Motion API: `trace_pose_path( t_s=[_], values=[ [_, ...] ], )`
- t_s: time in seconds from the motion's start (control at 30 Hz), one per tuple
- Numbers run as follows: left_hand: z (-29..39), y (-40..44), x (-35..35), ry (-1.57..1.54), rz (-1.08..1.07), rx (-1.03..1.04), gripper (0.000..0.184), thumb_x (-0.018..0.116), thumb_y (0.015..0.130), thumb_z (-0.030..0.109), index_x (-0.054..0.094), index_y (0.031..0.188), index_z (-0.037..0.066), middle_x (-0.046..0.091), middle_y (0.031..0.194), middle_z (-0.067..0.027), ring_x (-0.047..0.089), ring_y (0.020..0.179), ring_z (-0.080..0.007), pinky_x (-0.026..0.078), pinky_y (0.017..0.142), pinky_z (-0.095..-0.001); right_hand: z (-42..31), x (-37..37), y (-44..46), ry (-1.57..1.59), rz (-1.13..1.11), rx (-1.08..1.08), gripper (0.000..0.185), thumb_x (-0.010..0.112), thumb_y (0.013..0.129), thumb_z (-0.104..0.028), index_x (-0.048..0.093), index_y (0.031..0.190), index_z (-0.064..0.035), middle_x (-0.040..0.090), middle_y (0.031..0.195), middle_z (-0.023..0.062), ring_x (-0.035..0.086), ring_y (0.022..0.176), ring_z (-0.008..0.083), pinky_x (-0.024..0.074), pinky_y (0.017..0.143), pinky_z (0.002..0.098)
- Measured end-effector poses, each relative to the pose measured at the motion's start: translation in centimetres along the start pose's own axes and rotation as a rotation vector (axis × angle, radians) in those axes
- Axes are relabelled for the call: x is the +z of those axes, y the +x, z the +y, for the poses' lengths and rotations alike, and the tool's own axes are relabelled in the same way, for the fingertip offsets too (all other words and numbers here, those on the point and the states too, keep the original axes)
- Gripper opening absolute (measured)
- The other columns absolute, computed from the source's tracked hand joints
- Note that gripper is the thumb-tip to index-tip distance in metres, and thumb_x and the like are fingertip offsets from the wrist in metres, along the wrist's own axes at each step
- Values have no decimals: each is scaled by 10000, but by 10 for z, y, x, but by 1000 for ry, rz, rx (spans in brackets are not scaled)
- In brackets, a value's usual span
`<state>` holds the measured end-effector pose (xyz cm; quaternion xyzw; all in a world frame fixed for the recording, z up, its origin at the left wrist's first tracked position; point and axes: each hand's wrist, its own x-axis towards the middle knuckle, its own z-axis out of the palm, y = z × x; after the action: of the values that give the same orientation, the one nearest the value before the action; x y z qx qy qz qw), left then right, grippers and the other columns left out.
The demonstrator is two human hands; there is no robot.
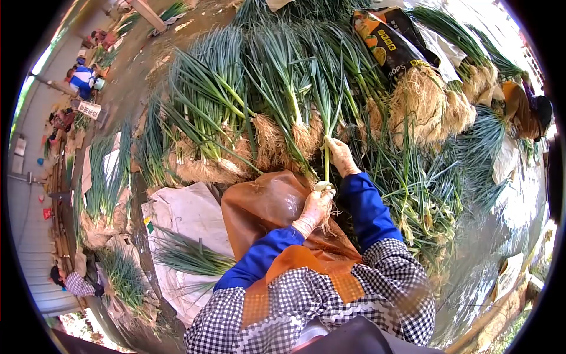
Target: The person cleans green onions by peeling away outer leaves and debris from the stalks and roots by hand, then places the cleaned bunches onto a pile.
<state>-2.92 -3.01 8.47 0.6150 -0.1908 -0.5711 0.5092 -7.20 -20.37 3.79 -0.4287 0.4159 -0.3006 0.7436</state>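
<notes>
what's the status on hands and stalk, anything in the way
Left hand closed on root end of stalk. Right hand gripping it toward leafy end. Nothing seen blocking either hand.

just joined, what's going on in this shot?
The person wearing the camera has one long green onion in both hands. The left hand holds it near the root end, and the right hand has the stalk further up, with the leaves pointing away. Ahead lie bunched onions with bushy roots. A loose heap of greens lies to the right, and more greens lie on a pale sheet to the left.
</notes>
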Motion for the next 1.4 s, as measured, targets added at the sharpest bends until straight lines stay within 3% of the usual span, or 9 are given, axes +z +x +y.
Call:
trace_pose_path(
  t_s=[0.3,0.4,0.53,0.63,0.7,0.9,1.17,1.23,1.4],
  values=[
    [-33,14,-2,-406,-34,-145,141,517,906,163,597,889,48,494,667,18,473,608,-88,393,561,-231,-13,16,-73,-409,325,-211,328,521,906,-288,568,707,-32,519,532,31,466,460,109,383,456,272],
    [-41,40,-14,389,-22,91,174,487,919,175,609,920,52,514,680,1,492,610,-96,407,576,-222,-18,1,-146,-603,37,-267,236,546,886,-187,590,717,-27,540,566,34,479,498,84,401,472,256],
    [-27,38,-10,-489,60,0,128,547,874,24,571,990,72,511,783,49,477,713,-33,397,599,-145,-59,-75,-218,-606,410,-66,206,543,902,-203,626,766,-73,611,642,44,557,538,101,449,491,271],
    [-38,41,-1,-280,120,231,120,542,877,22,567,985,68,512,796,48,455,681,-31,388,571,-142,-67,-145,-214,-1803,264,689,366,600,822,-445,653,933,-100,659,778,99,647,696,242,507,631,366],
    [-22,29,6,-306,60,195,129,559,865,14,567,985,61,511,810,41,453,692,-40,403,611,-156,-38,-137,-195,-1536,337,21,453,625,798,-451,613,1072,-90,659,889,108,643,773,239,501,702,362],
    [-9,3,4,513,114,314,242,619,845,115,558,1055,9,628,907,-48,589,835,-153,470,766,-276,-39,6,-85,-1221,74,-216,439,549,829,-493,576,849,-55,629,834,146,617,774,310,486,670,393],
    [-18,25,-30,-728,-266,-267,175,452,950,270,524,858,140,448,570,28,363,394,-97,296,378,-216,-32,-10,-154,-1561,-153,-1055,443,576,828,-336,507,441,-129,483,416,51,531,384,226,398,376,333],
    [-23,27,-30,-935,-442,-208,106,492,933,213,550,939,126,467,582,33,394,412,-82,313,390,-205,-49,-39,-186,-1785,36,-708,482,592,822,-373,485,416,-135,455,388,26,537,390,207,430,427,343],
    [-21,14,-2,-351,-49,39,136,528,899,79,551,1031,102,451,676,77,413,517,-17,342,454,-160,-42,-103,-161,-1617,203,-124,596,628,776,-488,538,1167,-47,637,936,131,630,860,237,507,714,331]
  ],
)
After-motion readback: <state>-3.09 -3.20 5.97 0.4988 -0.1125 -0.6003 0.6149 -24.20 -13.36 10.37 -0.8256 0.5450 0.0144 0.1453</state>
